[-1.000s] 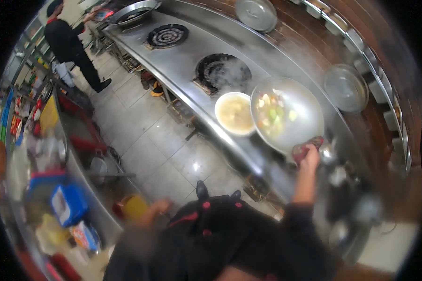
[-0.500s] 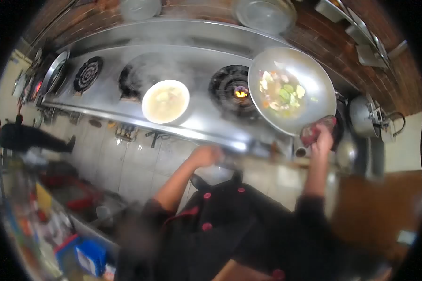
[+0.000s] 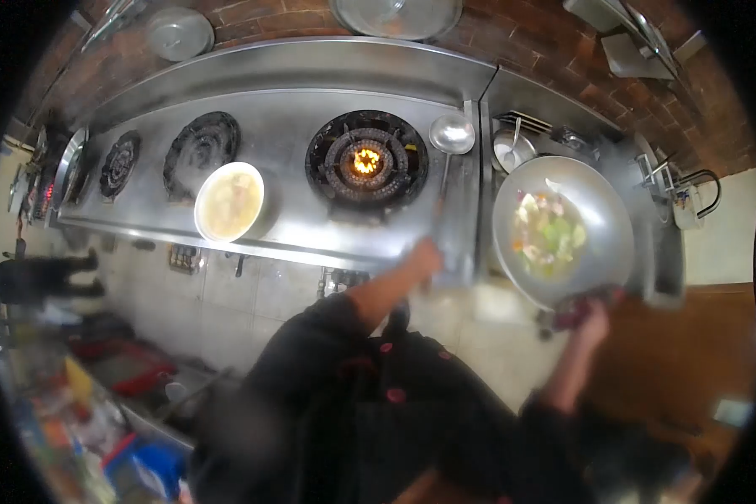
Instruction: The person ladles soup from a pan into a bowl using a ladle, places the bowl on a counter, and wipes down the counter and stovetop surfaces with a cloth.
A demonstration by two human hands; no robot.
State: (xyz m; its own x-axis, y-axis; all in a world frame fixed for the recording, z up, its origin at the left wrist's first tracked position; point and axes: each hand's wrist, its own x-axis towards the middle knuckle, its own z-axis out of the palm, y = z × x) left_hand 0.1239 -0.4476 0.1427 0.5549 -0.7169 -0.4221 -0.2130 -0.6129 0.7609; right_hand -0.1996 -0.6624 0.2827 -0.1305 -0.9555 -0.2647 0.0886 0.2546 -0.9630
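Observation:
My right hand grips the edge of a steel wok through a dark red cloth. The wok is raised off the burner at the right and tilts towards me. Inside it lie pieces of food, green, white and orange, in some liquid. My left hand, a little blurred, is closed round the lower handle of a ladle, whose bowl is over the steel stove top. Left of the ladle, a burner burns with an orange flame.
A white bowl of soup stands at the stove's front edge. Two more burners are further left. At the right are a small pot and a black curved tap. Another person stands at far left.
The wok has moved right and nearer me, away from the lit burner. My left hand has moved right and up, and the ladle now shows on the stove top. The view has shifted right.

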